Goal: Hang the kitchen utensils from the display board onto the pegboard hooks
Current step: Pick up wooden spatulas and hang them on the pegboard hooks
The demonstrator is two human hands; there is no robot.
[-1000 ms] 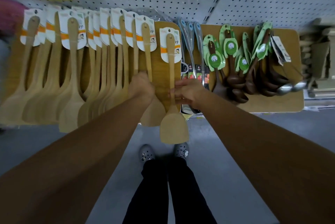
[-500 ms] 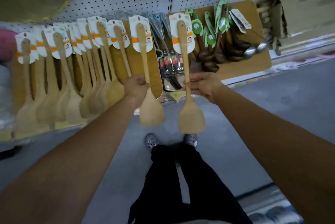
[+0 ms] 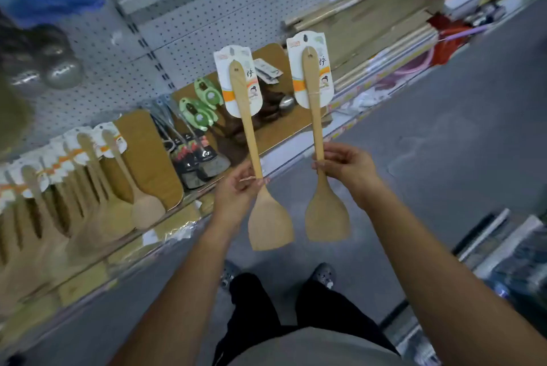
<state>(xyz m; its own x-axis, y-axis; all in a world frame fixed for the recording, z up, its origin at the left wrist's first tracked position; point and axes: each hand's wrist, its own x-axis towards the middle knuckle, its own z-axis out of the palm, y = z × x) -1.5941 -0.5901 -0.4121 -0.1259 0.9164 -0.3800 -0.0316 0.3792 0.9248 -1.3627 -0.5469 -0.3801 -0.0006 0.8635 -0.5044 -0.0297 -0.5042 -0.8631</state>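
My left hand [image 3: 236,188] grips the handle of a wooden spatula [image 3: 268,222] with a white and orange card at its top. My right hand [image 3: 346,167] grips a second wooden spatula [image 3: 325,216] with the same card. Both are held upright in the air, blades down, clear of the brown display board [image 3: 148,155]. More wooden spatulas [image 3: 88,188] lie in a row on the board at the left. The white pegboard [image 3: 207,19] rises behind the board.
Metal turners with black labels [image 3: 192,158] and dark spoons with green cards [image 3: 204,105] lie on the board's middle. Steel ladles [image 3: 56,72] hang at upper left. Wooden rolling pins [image 3: 384,48] lie at the right. Grey floor and my feet [image 3: 322,274] are below.
Both hands have lifted their spatulas off the board and away from it. My view has swung to the right, so the board now sits left and tilted.
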